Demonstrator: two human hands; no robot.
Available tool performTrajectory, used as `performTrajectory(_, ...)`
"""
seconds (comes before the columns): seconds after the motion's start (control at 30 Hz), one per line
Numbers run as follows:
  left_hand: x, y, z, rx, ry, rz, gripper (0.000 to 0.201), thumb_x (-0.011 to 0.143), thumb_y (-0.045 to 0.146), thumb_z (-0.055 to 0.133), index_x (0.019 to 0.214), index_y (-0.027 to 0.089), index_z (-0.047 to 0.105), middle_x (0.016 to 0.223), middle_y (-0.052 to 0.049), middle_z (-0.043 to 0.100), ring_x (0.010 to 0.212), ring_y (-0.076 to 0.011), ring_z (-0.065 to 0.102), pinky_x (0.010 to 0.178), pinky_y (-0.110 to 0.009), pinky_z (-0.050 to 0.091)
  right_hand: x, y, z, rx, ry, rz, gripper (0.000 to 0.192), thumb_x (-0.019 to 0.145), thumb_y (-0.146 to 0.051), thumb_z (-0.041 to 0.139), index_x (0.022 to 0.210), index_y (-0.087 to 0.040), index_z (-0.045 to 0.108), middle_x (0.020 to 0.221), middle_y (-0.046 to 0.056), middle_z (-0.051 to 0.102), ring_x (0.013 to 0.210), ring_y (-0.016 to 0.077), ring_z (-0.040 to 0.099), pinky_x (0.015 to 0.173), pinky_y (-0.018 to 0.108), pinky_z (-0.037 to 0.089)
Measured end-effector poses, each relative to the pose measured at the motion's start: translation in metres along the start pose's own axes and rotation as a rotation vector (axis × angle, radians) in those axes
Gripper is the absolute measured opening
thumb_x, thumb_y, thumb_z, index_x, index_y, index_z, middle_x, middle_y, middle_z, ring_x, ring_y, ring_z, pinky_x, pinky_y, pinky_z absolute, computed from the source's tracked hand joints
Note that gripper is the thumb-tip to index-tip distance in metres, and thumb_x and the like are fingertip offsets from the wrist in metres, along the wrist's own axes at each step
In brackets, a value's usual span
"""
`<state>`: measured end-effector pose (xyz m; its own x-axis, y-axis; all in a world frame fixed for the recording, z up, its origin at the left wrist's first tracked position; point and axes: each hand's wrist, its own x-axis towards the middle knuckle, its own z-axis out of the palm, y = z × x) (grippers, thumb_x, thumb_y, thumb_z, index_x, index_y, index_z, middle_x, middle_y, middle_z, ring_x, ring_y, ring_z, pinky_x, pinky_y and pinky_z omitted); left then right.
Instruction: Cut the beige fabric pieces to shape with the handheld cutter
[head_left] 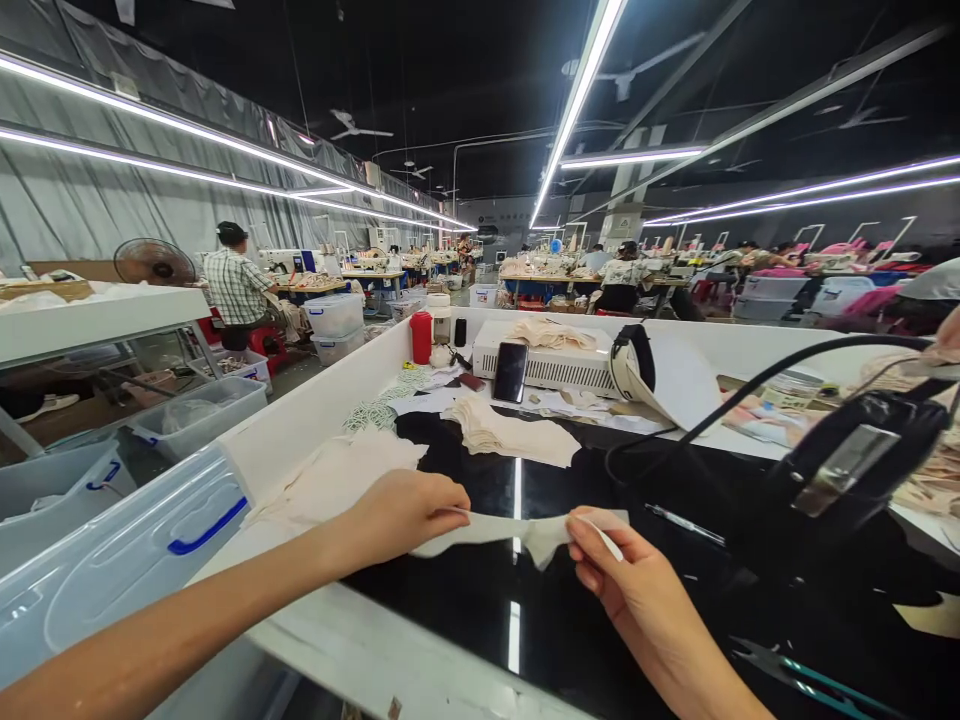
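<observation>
A small cream fabric piece stretches between my two hands above the glossy black tabletop. My left hand pinches its left end between thumb and fingers. Its right end is gripped by my right hand, with a corner of cloth drooping just beside the fingertips. Left of my left hand lies a loose pile of cream fabric pieces. Beyond my hands sits a neat stack of similar cut pieces. To the right of my right hand lies a pen.
Teal-handled thread snips lie at the near right. A black machine with a thick cable stands on the right. A phone leans on a white vented box; a red cup stands near the back wall. Clear plastic bins flank the left side.
</observation>
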<state>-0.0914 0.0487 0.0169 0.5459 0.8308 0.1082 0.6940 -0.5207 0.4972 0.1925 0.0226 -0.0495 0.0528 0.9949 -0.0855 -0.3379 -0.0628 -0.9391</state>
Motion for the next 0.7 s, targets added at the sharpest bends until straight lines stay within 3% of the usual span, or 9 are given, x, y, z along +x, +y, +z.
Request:
performTrajectory(0.1, -0.01, -0.007, -0.003, 0.162, 0.001, 0.11, 0.022, 0.106, 0.034, 0.059, 0.099, 0.024, 0.076, 0.1, -0.002, 0.076, 0.088, -0.0195, 0.068, 0.072, -0.027, 0.039, -0.009, -0.004, -0.013, -0.271, -0.047, -0.065, 0.037, 0.071, -0.057, 0.095, 0.086, -0.024, 0.086, 0.083, 0.002, 0.073, 0.067, 0.0135, 0.058, 0.062, 0.023, 0.05)
performTrajectory(0.23, -0.027, -0.01, 0.008, 0.28, -0.139, 0.175, 0.035, 0.107, 0.05, 0.066, 0.085, 0.024, 0.077, 0.073, 0.001, 0.071, 0.063, -0.0155, 0.064, 0.057, -0.027, 0.031, -0.032, 0.011, -0.025, -0.724, -0.192, -0.16, 0.033, 0.089, -0.059, 0.076, 0.091, -0.028, 0.086, 0.084, 0.003, 0.079, 0.076, 0.0219, 0.069, 0.071, 0.03, 0.056)
performTrajectory(0.3, -0.03, -0.007, 0.016, 0.295, -0.135, 0.202, 0.04, 0.11, 0.046, 0.061, 0.082, 0.022, 0.075, 0.071, 0.0, 0.07, 0.065, -0.0164, 0.065, 0.057, -0.028, 0.033, -0.041, 0.018, -0.029, -0.809, -0.258, -0.225, 0.029, 0.094, -0.055, 0.072, 0.093, -0.03, 0.086, 0.096, 0.005, 0.083, 0.087, 0.0258, 0.076, 0.081, 0.032, 0.06)
performTrajectory(0.4, -0.024, 0.004, 0.032, 0.268, -0.05, 0.308, 0.037, 0.115, 0.035, 0.05, 0.092, 0.02, 0.075, 0.085, -0.003, 0.074, 0.079, -0.0189, 0.069, 0.069, -0.028, 0.044, -0.047, 0.021, -0.033, -0.868, -0.308, -0.33, 0.021, 0.098, -0.046, 0.071, 0.099, -0.031, 0.086, 0.103, 0.005, 0.085, 0.097, 0.0276, 0.079, 0.09, 0.034, 0.063)
performTrajectory(0.53, -0.007, 0.022, 0.06, 0.198, 0.004, 0.419, 0.021, 0.112, 0.025, 0.054, 0.111, 0.019, 0.074, 0.107, -0.006, 0.078, 0.098, -0.0208, 0.072, 0.089, -0.031, 0.052, -0.054, 0.016, -0.035, -0.961, -0.361, -0.414, 0.019, 0.099, -0.041, 0.072, 0.11, -0.033, 0.085, 0.111, 0.005, 0.085, 0.101, 0.0266, 0.081, 0.093, 0.033, 0.066)
performTrajectory(0.7, 0.005, 0.032, 0.088, 0.271, 0.037, 0.46, 0.012, 0.109, 0.019, 0.059, 0.109, 0.017, 0.071, 0.108, -0.007, 0.075, 0.102, -0.0215, 0.071, 0.087, -0.031, 0.053, -0.072, 0.001, -0.044, -1.08, -0.405, -0.443, 0.023, 0.102, -0.041, 0.067, 0.116, -0.039, 0.085, 0.126, 0.002, 0.083, 0.108, 0.0262, 0.083, 0.095, 0.029, 0.067)
